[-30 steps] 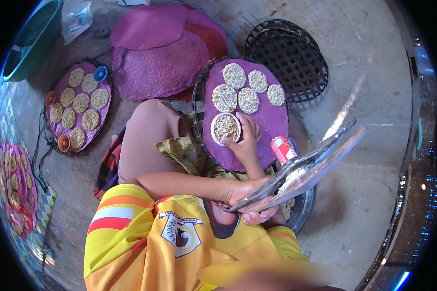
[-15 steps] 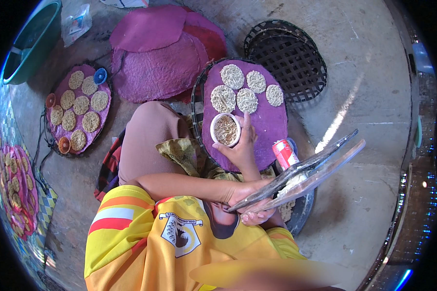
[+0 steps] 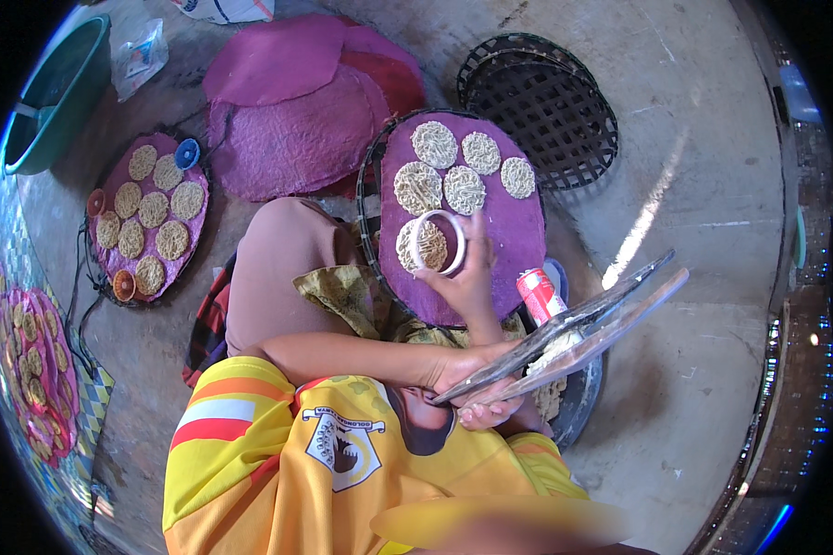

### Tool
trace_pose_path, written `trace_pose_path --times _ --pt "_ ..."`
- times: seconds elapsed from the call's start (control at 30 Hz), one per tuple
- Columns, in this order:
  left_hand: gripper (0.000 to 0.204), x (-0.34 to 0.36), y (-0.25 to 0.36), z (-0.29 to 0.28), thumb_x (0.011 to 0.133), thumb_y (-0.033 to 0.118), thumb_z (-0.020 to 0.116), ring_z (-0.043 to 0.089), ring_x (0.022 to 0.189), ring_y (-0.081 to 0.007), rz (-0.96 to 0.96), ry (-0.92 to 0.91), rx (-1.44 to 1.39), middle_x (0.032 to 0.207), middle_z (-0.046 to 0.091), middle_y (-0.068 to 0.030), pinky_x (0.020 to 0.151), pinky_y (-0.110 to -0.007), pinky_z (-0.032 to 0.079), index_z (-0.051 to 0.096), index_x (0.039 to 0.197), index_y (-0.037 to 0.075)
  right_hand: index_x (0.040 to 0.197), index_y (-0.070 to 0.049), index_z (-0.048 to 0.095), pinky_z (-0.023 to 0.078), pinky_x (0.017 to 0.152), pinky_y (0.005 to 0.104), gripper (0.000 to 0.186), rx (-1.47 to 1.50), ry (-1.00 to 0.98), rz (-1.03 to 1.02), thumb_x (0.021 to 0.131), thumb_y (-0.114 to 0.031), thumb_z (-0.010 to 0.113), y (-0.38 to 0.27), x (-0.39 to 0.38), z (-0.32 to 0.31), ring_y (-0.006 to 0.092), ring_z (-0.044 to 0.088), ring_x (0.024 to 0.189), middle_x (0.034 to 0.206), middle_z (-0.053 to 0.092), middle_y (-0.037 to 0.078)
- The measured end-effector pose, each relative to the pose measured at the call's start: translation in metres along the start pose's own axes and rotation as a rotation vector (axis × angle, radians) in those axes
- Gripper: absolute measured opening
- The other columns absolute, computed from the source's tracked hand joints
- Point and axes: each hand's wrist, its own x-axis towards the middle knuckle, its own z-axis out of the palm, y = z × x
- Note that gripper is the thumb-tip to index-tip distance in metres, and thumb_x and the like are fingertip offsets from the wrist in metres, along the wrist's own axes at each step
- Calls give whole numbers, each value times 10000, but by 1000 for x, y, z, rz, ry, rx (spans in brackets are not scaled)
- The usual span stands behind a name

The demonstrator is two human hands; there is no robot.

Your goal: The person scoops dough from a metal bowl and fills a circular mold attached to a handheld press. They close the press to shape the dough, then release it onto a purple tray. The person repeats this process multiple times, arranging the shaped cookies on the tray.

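Holds a white ring [image 3: 416,242] in the right hand [image 3: 469,276], with the thumb on the near-left side of the rim and the fingers along its right side, closed on it from both. Has the cake [image 3: 429,247] just left of that grip, flat on a purple mat [image 3: 504,254], partly seen through the ring and partly outside it to the left. Places the ring off centre, toward the finger side, rather than squarely around the cake. Cannot tell, at the ring's lower edge, between touching the cake and hanging just above. Shows no long axis in either round shape. Has five more cakes [image 3: 464,190] beyond the grip, with the nearest just past the fingertips.

Clamps the left hand [image 3: 472,361] around the near ends of two planks [image 3: 611,331], on the body side of the right-hand grip, with the right forearm [image 3: 481,324] passing underneath. Points the planks' long axis outward and to the right, well apart from the cake, with pale dough [image 3: 560,345] in between them. Makes the right hand clearly nearer to the cake. Has a red-and-white can [image 3: 540,291] right of the right-hand grip, close beside the planks.
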Motion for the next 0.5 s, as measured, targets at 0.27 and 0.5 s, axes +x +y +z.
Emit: trace_pose_path --times 0.27,0.5 --pt "728 0 1 -2 728 716 263 363 427 -166 -14 -26 -73 510 400 -77 422 -290 308 456 654 18 1357 -42 120 274 950 417 1077 -76 19 171 550 -265 798 25 -4 -27 298 408 1107 1217 447 148" --pt "774 1 -1 -4 717 754 225 369 418 -168 -18 26 -117 498 393 -72 409 -287 307 455 649 19 1354 -38 150 285 953 400 1032 83 41 152 585 -333 772 50 -14 -19 272 414 1135 1260 433 143"
